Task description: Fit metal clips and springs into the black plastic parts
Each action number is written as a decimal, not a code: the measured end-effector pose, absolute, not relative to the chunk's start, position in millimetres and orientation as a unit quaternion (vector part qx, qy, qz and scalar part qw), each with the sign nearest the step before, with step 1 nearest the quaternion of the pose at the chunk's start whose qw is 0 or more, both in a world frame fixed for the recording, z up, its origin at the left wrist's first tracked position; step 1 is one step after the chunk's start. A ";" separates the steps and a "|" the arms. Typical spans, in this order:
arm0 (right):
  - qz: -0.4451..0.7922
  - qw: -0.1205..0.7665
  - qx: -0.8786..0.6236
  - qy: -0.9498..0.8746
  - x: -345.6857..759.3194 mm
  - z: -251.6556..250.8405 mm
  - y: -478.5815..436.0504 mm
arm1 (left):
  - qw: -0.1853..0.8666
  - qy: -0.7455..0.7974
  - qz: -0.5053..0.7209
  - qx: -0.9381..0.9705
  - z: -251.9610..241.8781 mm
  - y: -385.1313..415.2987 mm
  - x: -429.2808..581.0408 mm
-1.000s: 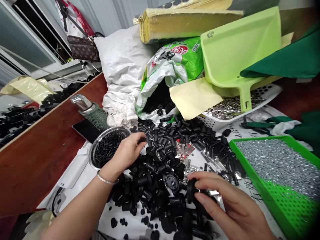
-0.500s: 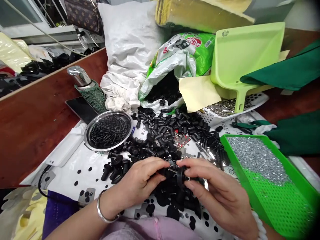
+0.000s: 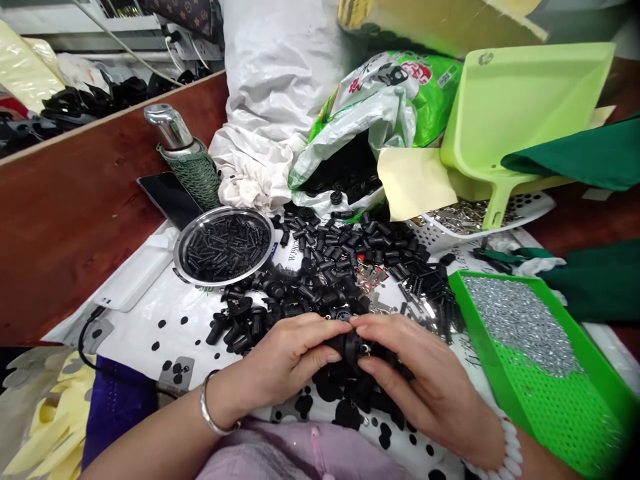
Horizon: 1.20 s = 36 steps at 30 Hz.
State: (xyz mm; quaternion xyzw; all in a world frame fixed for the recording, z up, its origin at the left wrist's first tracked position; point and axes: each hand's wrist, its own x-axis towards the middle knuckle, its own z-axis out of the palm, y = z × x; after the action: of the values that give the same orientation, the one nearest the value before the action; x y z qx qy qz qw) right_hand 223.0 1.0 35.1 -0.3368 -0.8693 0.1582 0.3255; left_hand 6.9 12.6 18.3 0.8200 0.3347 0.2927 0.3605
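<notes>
Between my two hands is a black plastic fitting [image 3: 353, 347] with a round flange and small metal contacts at its right end. My left hand [image 3: 293, 357] pinches its left side between thumb and fingers. On the flange end, the fingertips of my right hand [image 3: 417, 363] are closed around the part, with the thumb below. Beyond my hands lies a heap of black plastic parts [image 3: 320, 267], some cylindrical and some flanged. Thin metal strips [image 3: 370, 277] lie among them. More black pieces are beneath my hands, partly hidden.
A steel bowl [image 3: 177, 257] of black springs or screws stands left of the heap. At right is a green tray [image 3: 550, 400] of small silvery pieces. Behind are a green dustpan [image 3: 525, 107], an open bag [image 3: 350, 127] and a netted flask [image 3: 190, 167]. A white power bank [image 3: 133, 277] lies left.
My right fingers have moved left and closed in on the flanged fitting, so the hands now nearly touch at the fingertips. The camera view has shifted slightly.
</notes>
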 end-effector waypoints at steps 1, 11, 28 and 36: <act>0.141 0.312 -0.331 -0.880 224.5 34.9 0.7 | 0.362 0.340 0.289 0.819 17.8 13.0 6.6; 0.000 0.231 -0.266 -0.936 225.1 30.0 -0.9 | 0.421 0.314 0.249 0.814 20.4 13.4 4.1; 0.114 0.202 -0.334 -0.913 207.5 48.7 3.2 | 0.341 0.327 0.273 0.838 19.8 10.9 -5.2; 0.097 0.170 -0.238 -0.951 211.3 47.6 5.5 | 0.563 0.249 0.240 0.750 15.6 14.6 -15.7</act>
State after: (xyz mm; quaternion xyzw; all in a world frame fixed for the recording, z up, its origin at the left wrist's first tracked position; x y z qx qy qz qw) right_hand 211.3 5.5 47.6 -0.2379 -0.9514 0.0969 0.1697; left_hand -15.7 14.6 15.6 0.7504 0.2493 0.2396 0.5633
